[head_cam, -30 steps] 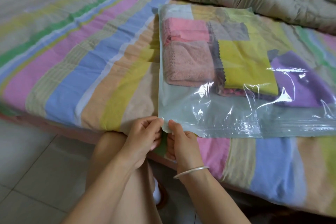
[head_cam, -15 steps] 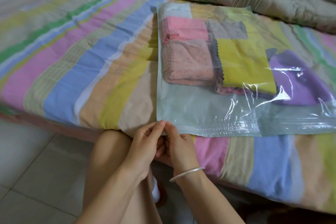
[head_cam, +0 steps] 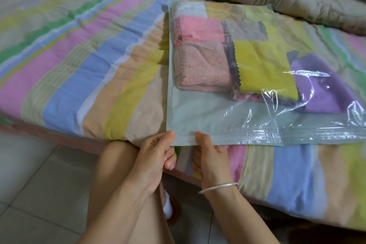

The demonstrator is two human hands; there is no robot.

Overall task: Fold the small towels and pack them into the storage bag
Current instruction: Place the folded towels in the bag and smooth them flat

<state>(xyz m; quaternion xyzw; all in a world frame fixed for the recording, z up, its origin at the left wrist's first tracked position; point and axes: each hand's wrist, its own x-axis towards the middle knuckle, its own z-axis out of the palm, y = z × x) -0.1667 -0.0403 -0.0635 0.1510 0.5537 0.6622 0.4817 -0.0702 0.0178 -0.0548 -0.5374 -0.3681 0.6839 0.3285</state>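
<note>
At 6 o'clock, we pinch near edge of clear plastic storage bag (head_cam: 208, 113), left hand (head_cam: 156, 156) and right hand (head_cam: 210, 156) just apart; folded coloured towels (head_cam: 263, 69) inside, 1 o'clock. Risk: uneven pressing may leave seal gapped.

Storage bag (head_cam: 208, 117) right end cut off (frame edge); purple towel (head_cam: 324, 93) glare-streaked.

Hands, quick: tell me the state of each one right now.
Left hand: pinches the near edge of the storage bag, at its corner.
Right hand: pinches the same edge, just beside the left.
</note>
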